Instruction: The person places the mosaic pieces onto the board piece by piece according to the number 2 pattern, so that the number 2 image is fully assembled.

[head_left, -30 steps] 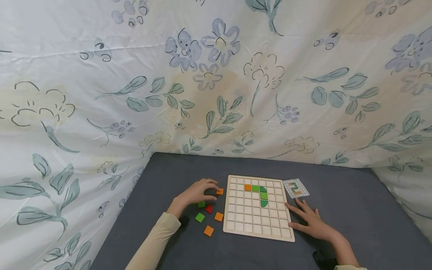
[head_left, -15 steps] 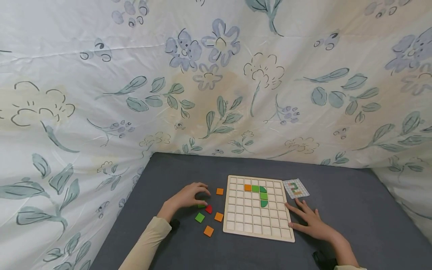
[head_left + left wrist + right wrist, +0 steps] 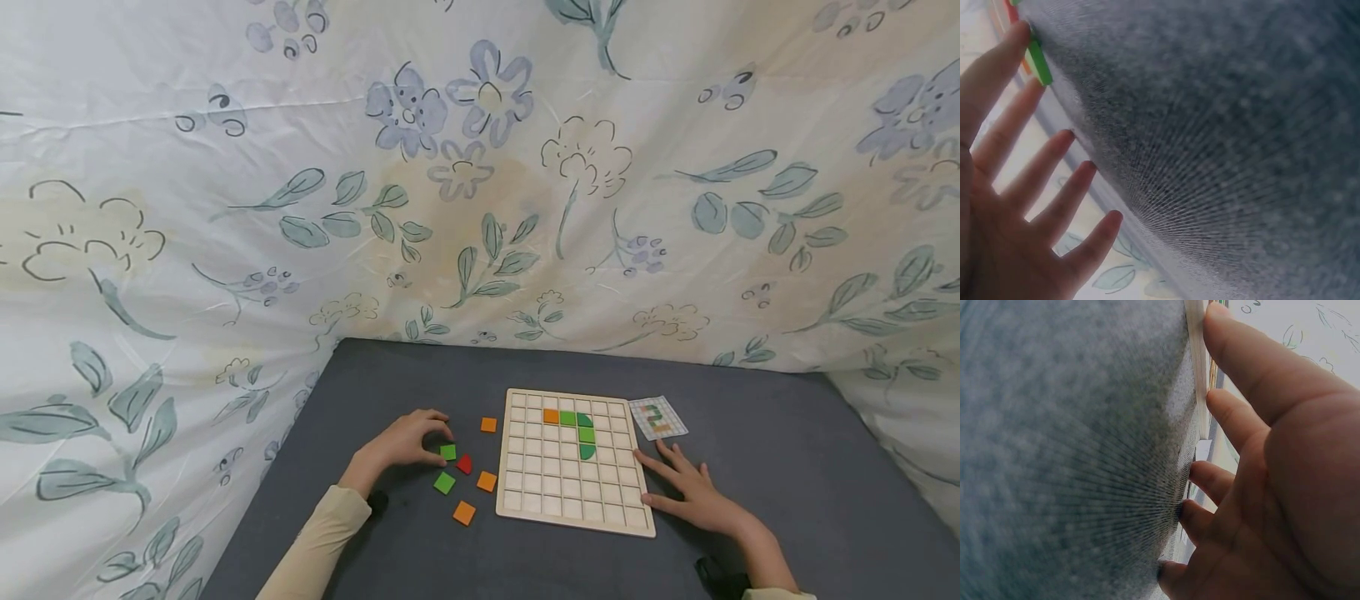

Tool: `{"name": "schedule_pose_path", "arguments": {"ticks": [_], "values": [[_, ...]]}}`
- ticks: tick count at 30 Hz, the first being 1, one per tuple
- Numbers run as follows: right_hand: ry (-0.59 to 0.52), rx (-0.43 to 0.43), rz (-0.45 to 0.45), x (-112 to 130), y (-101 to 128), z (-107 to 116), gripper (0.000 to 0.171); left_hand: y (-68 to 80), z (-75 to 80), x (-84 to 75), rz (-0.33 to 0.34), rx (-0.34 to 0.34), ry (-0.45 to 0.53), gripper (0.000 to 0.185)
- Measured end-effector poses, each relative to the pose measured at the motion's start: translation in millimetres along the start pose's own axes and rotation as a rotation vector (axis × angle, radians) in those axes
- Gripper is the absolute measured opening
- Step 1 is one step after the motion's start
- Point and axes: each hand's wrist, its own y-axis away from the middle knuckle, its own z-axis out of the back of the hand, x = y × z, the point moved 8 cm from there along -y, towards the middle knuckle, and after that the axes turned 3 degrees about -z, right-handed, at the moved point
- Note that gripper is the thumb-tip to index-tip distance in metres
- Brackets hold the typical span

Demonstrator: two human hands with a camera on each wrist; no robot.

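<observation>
**Lining up a pick-up at L, touching at R**

Flanks green sq. (image 3: 447, 452) w/ thumb and index of L hand (image 3: 405, 437), on grey tabletop (image 3: 420, 375) off L edge of wooden board (image 3: 577, 522). Can't tell closed pinch from mere touch there. Rests thumb and index tips of R hand (image 3: 693, 496) against board's R edge, w/ fingers spread, grasping nothing.

Also loose off board's L edge: red piece (image 3: 465, 464) just beside green sq.; second green sq. (image 3: 444, 483); far orange sq. (image 3: 488, 425), mid orange sq. (image 3: 486, 482), and near orange sq. (image 3: 464, 513) by near L corner.

Already set in board, second row from far edge: orange tile (image 3: 551, 417), green tile (image 3: 567, 418), rounded dark-green tile (image 3: 584, 420); then, toward near edge, lower green tile (image 3: 586, 435) and lower dark-green tile (image 3: 587, 452). At board's far R corner: patterned card (image 3: 658, 418), too small to read fully.

In hand, prob.: taking up or straightening green sq. For next move, prob. needed: firm fingertip pinch, lift clear of red piece, carry over board's L edge to a free cell, w/ R hand bracing.
</observation>
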Motion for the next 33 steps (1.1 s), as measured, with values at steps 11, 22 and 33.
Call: {"name": "schedule_pose_path", "arguments": {"ticks": [11, 22, 33], "values": [[0.014, 0.004, -0.005, -1.9, -1.4, -1.2, 0.066, 3.2, 0.0, 5.1, -0.011, -0.035, -0.020, 0.024], [0.015, 0.003, -0.006, -0.9, -0.9, -0.7, 0.066, 1.4, 1.0, 4.1, -0.029, -0.057, -0.011, 0.020], [0.030, -0.006, -0.002, 0.5, -0.3, -0.8, 0.065, -9.6, 1.3, -0.7, -0.040, -0.060, -0.034, 0.020]]}}
